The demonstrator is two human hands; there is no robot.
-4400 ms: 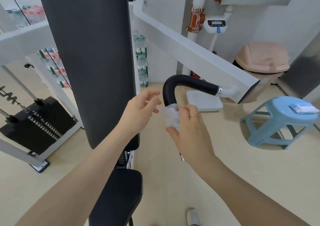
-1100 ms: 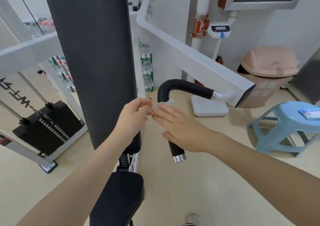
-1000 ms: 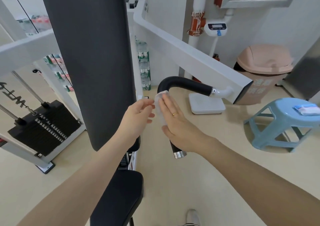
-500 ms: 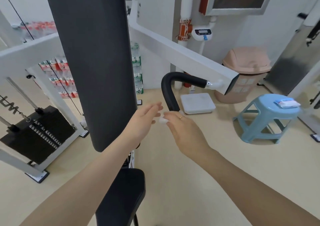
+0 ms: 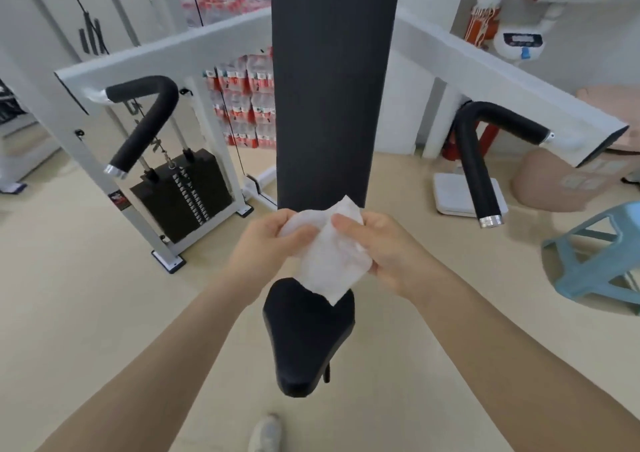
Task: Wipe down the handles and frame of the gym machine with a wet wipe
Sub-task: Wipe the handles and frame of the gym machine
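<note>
**Wet wipe held before the back pad, between the two handles**

We see both hands meeting in front of the lower end of the tall black back pad [image 5: 332, 80]. The left hand [image 5: 273, 243] pinches the upper left edge of the wet wipe [image 5: 330, 254] with curled fingers; the right hand [image 5: 384, 247] grips its right side, thumb laid on top. The sheet hangs partly unfolded, its lower corner just above the seat [image 5: 308, 333], touching no part of the machine. The left handle [image 5: 143, 122] lies well to the left of the pad and the right handle [image 5: 481, 160] well to its right, each on a white frame arm [image 5: 166, 49]. We judge the wipe is being refolded or spread for another pass. Whether either handle is already cleaned cannot be read from these surfaces; we judge that the frame arms, at least, remain to be wiped.
</note>
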